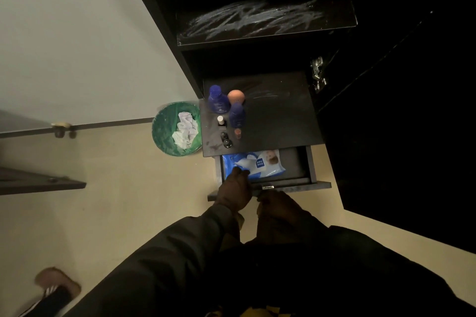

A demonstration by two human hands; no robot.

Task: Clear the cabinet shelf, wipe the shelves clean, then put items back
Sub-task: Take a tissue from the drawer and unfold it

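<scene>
A blue pack of wet wipes (260,163) lies in the open drawer (313,170) of a dark cabinet. My left hand (235,188) reaches into the drawer, its fingertips on the near left corner of the pack. My right hand (278,207) hangs curled just below the drawer front, near the metal handle (268,187); whether it holds anything is unclear. On the ledge above the drawer stand two blue bottles (217,100) (236,114), an orange round item (235,96) and several small vials (225,137). The upper shelf (257,22) is bare, with whitish wipe streaks.
A green bin (164,134) holding crumpled used wipes stands on the floor left of the cabinet. An open cabinet door (399,136) fills the right side. A foot in a sandal (58,282) shows at bottom left. A metal hinge (318,74) sits at the right.
</scene>
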